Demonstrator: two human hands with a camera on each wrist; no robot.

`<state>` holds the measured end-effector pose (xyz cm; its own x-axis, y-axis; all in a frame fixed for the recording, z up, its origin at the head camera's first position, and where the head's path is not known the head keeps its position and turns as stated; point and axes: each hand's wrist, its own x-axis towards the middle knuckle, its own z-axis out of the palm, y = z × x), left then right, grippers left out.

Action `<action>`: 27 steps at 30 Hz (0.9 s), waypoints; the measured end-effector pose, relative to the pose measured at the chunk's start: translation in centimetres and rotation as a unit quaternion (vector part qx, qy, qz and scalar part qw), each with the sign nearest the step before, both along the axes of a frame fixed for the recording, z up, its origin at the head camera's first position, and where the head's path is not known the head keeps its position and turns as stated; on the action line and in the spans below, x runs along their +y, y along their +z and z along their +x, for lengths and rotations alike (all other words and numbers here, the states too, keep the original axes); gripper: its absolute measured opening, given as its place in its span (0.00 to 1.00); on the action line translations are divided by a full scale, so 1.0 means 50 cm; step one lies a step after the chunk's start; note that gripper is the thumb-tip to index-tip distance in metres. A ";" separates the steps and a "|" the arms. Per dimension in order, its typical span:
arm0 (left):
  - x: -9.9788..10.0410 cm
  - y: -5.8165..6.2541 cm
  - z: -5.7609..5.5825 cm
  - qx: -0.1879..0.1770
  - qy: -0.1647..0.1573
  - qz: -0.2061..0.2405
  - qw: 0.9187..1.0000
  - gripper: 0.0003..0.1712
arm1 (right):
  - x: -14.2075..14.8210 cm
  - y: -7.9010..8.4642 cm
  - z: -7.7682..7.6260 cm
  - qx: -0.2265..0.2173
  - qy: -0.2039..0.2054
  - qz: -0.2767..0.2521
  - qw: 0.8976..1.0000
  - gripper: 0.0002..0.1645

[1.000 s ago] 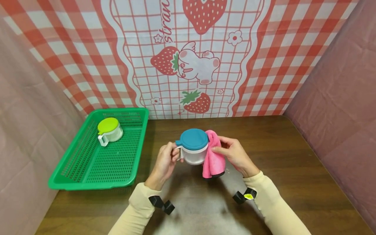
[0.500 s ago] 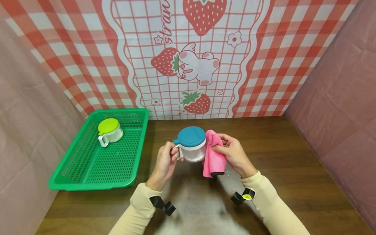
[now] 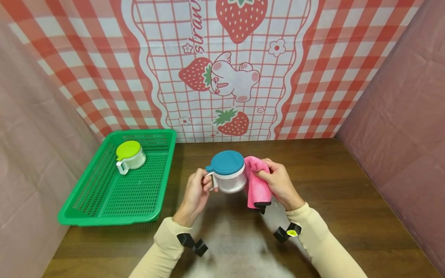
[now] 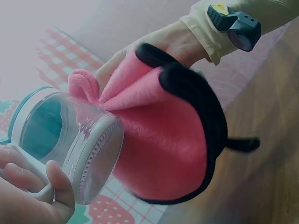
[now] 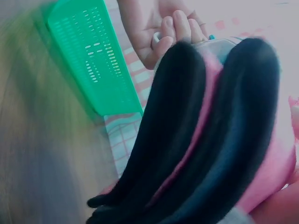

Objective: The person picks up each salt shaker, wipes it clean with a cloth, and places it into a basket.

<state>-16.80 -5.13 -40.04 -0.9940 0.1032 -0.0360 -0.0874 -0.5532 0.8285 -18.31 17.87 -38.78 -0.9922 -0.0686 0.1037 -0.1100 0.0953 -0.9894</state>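
My left hand (image 3: 194, 194) grips the white handle of a clear seasoning jar (image 3: 231, 183) with a blue lid (image 3: 227, 162), held above the table. In the left wrist view the jar (image 4: 79, 140) looks see-through, with a ridged rim round its base. My right hand (image 3: 281, 184) pinches a pink cloth (image 3: 259, 187) with black edging against the jar's right side. The cloth (image 4: 159, 140) hangs in folds and hides part of the jar's wall. Its black edge (image 5: 224, 140) fills much of the right wrist view, where the right fingers are mostly hidden.
A green plastic basket (image 3: 163, 181) stands at the left of the wooden table (image 3: 347, 200). Inside it sits a similar jar (image 3: 135, 159) with a lime-green lid. A red checked strawberry curtain (image 3: 229, 88) hangs behind, with pink cloth walls at both sides.
The jar rose slightly to the left, then came back a little right. The right hand has bunched the cloth more tightly, and the cloth's lower end has swung right.
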 end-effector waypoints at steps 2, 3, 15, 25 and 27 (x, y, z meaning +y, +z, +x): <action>0.000 0.000 0.000 -0.002 0.002 0.002 1.000 0.18 | -0.001 0.000 0.002 0.011 -0.005 0.009 1.000 0.12; 0.000 0.000 -0.001 -0.002 0.002 0.001 1.000 0.18 | -0.001 -0.001 0.002 0.016 -0.009 0.012 1.000 0.14; 0.001 -0.003 -0.001 -0.007 0.005 -0.002 1.000 0.19 | -0.006 -0.008 0.005 0.097 -0.014 0.060 0.993 0.19; 0.001 -0.001 -0.005 -0.007 0.014 0.005 1.000 0.18 | -0.015 -0.013 0.015 0.183 -0.011 0.068 0.981 0.19; 0.001 -0.001 -0.005 -0.008 0.014 0.004 1.000 0.18 | -0.017 -0.016 0.016 0.197 -0.012 0.065 0.978 0.19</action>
<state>-17.06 -5.08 -40.11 -0.9959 0.0748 -0.0505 -0.0840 -0.5630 0.8222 -17.54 17.05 -39.58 -0.8786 -0.0841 0.4702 -0.4764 0.2252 -0.8499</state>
